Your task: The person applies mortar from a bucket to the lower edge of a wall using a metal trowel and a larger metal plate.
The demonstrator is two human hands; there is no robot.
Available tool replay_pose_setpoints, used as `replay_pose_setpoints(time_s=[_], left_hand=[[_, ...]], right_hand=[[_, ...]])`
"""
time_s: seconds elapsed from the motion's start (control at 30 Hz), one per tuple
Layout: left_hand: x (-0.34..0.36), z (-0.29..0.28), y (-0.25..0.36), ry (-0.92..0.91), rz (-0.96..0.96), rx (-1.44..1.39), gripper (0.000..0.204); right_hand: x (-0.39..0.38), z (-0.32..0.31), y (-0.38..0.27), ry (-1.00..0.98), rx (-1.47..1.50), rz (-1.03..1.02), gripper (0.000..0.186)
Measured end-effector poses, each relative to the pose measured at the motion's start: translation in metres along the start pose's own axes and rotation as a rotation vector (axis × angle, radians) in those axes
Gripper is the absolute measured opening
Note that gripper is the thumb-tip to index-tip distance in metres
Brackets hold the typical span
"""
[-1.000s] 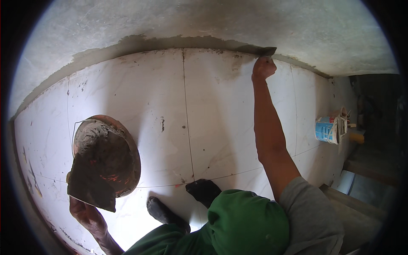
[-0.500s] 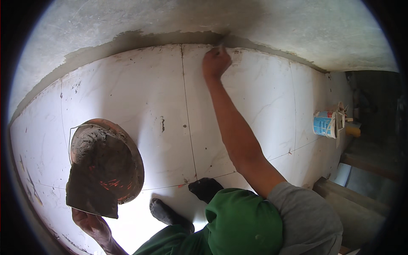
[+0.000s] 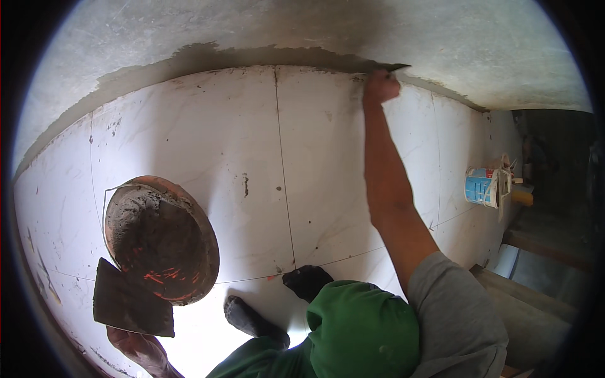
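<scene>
The left hand is closed on the near edge of a dark board, some fingers hidden under it. A bucket sits just past that hand. The right hand is wrapped around a trowel by the wall. A blue pail is to that hand's right.

We stretch our right arm far forward, its elbow only slightly bent. At the end of that reach, our right hand is curled into a firm grip, fingers folded in. Our left hand is low and well out to the left, near the lower edge, with its fingertips partly hidden from us. Only a short stretch of our left wrist shows behind it. Our two hands are well apart.
</scene>
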State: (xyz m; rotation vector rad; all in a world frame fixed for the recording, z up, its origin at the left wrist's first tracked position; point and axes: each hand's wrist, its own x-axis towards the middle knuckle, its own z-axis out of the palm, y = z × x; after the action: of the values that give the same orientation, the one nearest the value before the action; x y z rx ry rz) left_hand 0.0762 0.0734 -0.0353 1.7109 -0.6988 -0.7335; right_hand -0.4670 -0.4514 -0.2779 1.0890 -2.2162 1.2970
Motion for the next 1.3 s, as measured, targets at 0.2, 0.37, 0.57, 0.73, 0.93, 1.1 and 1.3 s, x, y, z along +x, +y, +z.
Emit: replay_pose_setpoints(time_s=[0.2, 0.37, 0.57, 0.73, 0.93, 1.1, 1.3], left_hand=[[0.007, 0.016, 0.008, -0.093, 0.032, -0.068, 0.041], [0.008, 0.013, 0.015, -0.045, -0.008, -0.010, 0.042], [0.007, 0.008, -0.003, -0.079, 0.030, -0.134, 0.043], [0.013, 0.024, 0.007, -0.040, -0.071, -0.051, 0.043], [0.016, 0.017, -0.003, -0.041, -0.046, -0.060, 0.040], [0.011, 0.020, -0.006, 0.026, -0.061, -0.085, 0.038], [-0.005, 0.014, -0.018, 0.052, -0.024, -0.077, 0.048]], right_hand=[[-0.091, -0.016, -0.065, -0.129, 0.022, -0.155, 0.032], [-0.047, -0.077, -0.020, -0.274, 0.125, 0.035, 0.031], [0.058, -0.054, 0.071, -0.260, 0.383, 0.268, 0.028], [0.030, -0.050, 0.035, -0.335, 0.345, 0.052, 0.026], [-0.042, -0.043, -0.035, -0.286, 0.226, -0.030, 0.025], [-0.085, -0.052, -0.096, -0.284, 0.223, -0.101, 0.023], [-0.147, -0.052, -0.150, -0.355, 0.314, -0.140, 0.025]])
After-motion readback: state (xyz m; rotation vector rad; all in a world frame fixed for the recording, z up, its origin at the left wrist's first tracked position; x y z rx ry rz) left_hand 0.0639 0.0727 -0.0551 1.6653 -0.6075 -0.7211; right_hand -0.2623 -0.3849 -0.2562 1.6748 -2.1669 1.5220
